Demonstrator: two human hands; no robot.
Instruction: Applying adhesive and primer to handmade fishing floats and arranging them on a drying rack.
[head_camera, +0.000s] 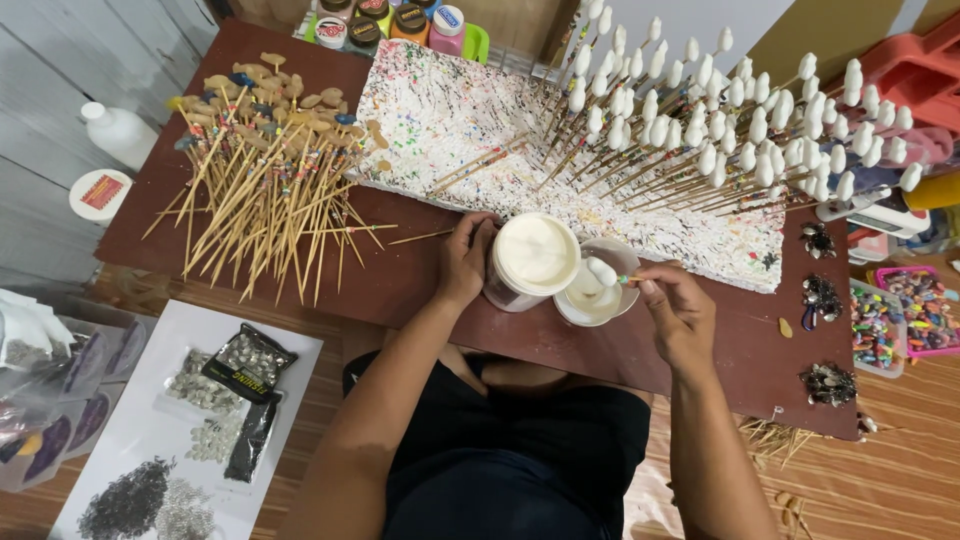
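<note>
at table centre, left hand (466, 258) wraps the open paint jar (531, 260), fingers curled round its side. right hand (672, 305) pinches a skewer (628, 279) by its bare end, white-coated bead (601, 271) over the lid (600, 285) beside the jar. skewer looks light and thin, likely snaps; wet tip smears, so grip the stick only.

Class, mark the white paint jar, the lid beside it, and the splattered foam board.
white paint jar (535, 252), head view, paint surface
lid (590, 300), head view, inner face
foam board (450, 120), head view, bare splattered top
</note>
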